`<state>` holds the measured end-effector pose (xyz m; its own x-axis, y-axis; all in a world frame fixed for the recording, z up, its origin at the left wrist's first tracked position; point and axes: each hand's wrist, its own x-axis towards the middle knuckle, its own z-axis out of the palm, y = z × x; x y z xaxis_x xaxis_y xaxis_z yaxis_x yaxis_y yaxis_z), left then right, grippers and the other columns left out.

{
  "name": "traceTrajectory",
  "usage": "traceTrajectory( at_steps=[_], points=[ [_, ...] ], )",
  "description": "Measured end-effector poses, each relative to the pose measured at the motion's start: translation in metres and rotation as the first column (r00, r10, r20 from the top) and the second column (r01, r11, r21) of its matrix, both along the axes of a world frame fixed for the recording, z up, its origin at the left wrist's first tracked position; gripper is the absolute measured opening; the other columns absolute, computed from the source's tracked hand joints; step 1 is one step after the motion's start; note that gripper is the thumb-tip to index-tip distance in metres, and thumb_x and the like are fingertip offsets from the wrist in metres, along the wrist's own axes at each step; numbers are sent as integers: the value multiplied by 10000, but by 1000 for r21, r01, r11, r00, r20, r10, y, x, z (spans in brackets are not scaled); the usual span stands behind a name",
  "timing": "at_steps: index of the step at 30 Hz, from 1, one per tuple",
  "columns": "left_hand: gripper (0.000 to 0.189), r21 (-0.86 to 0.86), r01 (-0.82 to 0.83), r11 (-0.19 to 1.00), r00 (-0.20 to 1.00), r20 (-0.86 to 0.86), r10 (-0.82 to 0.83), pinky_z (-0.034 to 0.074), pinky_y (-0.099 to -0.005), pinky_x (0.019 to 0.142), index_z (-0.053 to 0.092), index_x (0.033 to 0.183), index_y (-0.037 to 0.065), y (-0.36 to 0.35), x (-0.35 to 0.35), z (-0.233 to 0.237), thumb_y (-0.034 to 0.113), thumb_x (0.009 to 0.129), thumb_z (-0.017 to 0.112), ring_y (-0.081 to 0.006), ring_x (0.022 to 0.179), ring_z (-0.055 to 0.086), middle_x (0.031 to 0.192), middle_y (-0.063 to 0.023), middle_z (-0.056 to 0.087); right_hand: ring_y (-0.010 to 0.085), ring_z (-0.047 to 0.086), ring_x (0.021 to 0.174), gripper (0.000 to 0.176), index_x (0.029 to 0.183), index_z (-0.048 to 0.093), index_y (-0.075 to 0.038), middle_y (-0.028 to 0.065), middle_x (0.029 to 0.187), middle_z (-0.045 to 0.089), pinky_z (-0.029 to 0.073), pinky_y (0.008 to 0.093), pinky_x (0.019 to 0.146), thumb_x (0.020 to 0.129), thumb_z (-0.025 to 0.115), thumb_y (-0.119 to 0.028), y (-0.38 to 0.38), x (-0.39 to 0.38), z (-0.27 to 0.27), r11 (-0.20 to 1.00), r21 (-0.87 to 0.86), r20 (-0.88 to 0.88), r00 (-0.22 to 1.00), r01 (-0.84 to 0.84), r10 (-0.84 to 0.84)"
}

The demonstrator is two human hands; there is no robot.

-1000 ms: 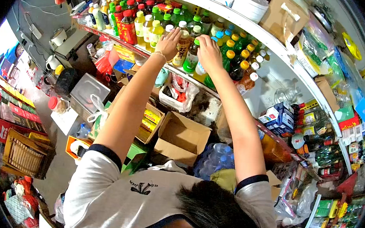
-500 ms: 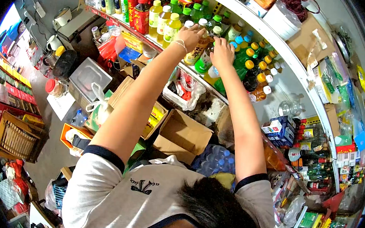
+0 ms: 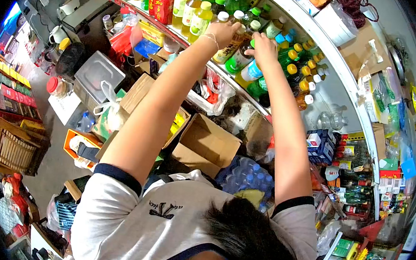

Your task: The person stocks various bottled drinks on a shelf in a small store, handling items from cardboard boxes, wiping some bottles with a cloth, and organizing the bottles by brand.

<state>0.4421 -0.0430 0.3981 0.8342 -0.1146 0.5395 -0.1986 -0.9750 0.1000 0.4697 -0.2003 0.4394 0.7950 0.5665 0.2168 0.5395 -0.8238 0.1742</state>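
My left hand (image 3: 223, 34) is closed round the upper part of a brown-labelled drink bottle (image 3: 228, 51) at the shelf's front edge. To its right, my right hand (image 3: 265, 51) has its thumb and fingers at the neck of a green-labelled bottle (image 3: 237, 62), whose cap the hand partly covers. A bottle with a light blue label (image 3: 252, 71) leans just below my right wrist. Left of my hands, a yellow drink bottle (image 3: 200, 21) with a yellow-green cap stands upright in the same row.
Red drink bottles (image 3: 164, 2) line the shelf's left part. Several orange-capped bottles (image 3: 305, 70) crowd right of my hands. Beneath the shelf lie an open cardboard box (image 3: 208, 142) and wrapped water bottles (image 3: 248, 178). A grey lidded bin (image 3: 98, 81) stands on the left.
The view has shifted slightly. My right hand has moved a little right and its fingers have curled more. The light blue label shows more fully. My left hand stays at the brown-labelled bottle.
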Motion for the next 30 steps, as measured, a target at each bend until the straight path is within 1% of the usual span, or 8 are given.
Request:
traceTrajectory(
  at_steps=[2,6,8,11,17,20,24,30],
  points=[
    [364,-72,6,997,980,-197,-20,466,-395,650,379,1121,86,-2,-1,12,118,762,432,-317,769,586,860,-154,600,253,538,918,533,1016,476,-83,86,990,518,358,399,813,594,721,-297,5,1,1,1000,-8,6,1000,11,-11],
    [347,-75,0,997,964,-264,-20,466,-398,638,385,1091,86,-7,1,23,176,767,470,-325,765,583,840,-168,598,256,537,936,533,1024,479,-76,93,1018,527,368,399,800,607,714,-311,3,2,-3,999,-2,-18,999,50,-50],
    [367,-41,-57,998,950,-309,42,480,-362,629,415,1073,84,-10,3,26,234,760,533,-286,809,589,995,-138,558,257,536,939,542,1028,476,-74,93,1018,531,369,401,796,607,715,-318,2,1,-3,999,10,-25,999,38,-38],
    [341,52,-27,998,994,-101,32,483,-362,615,425,1070,87,-18,11,19,219,769,515,-280,792,595,1016,-134,545,256,535,940,561,1038,470,-70,91,1009,543,372,403,787,606,715,-332,0,3,-1,1000,24,-15,1000,20,-20],
    [295,66,-74,995,991,-110,81,487,-355,600,451,1049,98,-23,12,26,210,779,487,-262,768,605,1011,-120,552,270,506,966,597,1099,446,-54,121,1026,525,373,422,810,620,706,-296,-2,1,2,1000,-6,-32,999,23,-23],
    [272,141,-25,990,963,-261,62,487,-364,593,496,1017,105,-15,20,46,232,778,478,-255,764,608,856,-107,610,326,486,968,587,1092,431,-19,162,1046,492,420,392,791,614,712,-211,-7,6,-6,986,144,-70,993,-79,89],
    [238,30,-42,999,967,-249,48,487,-356,631,549,953,95,-13,31,49,220,758,496,-260,763,607,836,-107,614,324,498,954,510,1003,453,-24,148,1022,497,425,401,784,599,724,-176,-6,9,-7,979,181,-54,993,-89,100],
    [236,34,37,999,976,-218,-28,487,-342,670,608,835,41,-9,43,39,105,613,655,-288,806,590,860,-154,599,327,442,1047,596,1119,427,20,191,1162,436,395,376,854,616,707,-135,-3,2,3,990,137,-172,983,-45,68]
  ],
)
